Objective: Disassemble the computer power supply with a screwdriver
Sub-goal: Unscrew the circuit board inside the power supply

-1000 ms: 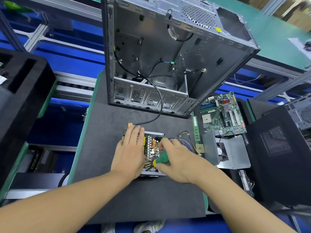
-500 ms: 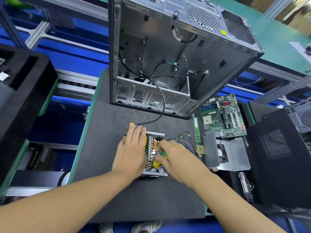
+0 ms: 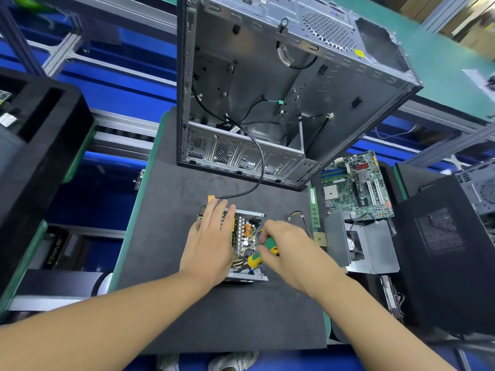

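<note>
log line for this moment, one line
left hand: rests flat on power supply | right hand: grips screwdriver over its open top | cover: off

Left hand (image 3: 211,245) rests flat, fingers straight, on the open grey metal power supply box (image 3: 245,238). Right hand (image 3: 289,247), just beside it, grips a green-and-yellow-handled screwdriver (image 3: 261,253) over the exposed circuit board. Beyond both hands stands an empty grey steel computer case (image 3: 281,97).

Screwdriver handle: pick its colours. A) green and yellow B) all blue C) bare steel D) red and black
A: the screwdriver that the right hand grips over the open power supply shows a green and yellow handle.
</note>
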A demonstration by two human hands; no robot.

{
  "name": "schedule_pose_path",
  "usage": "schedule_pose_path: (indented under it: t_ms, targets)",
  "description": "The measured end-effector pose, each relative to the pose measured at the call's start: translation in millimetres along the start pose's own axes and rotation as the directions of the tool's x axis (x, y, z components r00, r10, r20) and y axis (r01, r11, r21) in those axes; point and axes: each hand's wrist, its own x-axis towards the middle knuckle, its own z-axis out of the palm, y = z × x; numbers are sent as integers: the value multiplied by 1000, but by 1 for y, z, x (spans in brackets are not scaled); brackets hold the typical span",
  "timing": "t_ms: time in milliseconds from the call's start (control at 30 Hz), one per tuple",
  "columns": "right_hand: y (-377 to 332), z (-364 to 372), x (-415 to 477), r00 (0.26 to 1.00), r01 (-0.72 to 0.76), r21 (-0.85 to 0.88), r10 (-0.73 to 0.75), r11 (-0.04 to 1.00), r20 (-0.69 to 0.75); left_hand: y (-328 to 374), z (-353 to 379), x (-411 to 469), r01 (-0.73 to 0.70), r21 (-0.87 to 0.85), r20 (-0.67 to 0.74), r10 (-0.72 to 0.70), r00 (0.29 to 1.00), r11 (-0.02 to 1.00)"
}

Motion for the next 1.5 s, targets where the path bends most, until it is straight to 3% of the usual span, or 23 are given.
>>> schedule_pose_path:
  t_ms: [1500]
  targets:
    - [15, 9, 0, 1000, 22, 38, -21, 999, -20, 1, 1, 2, 15, 15, 3, -15, 1000, 1000]
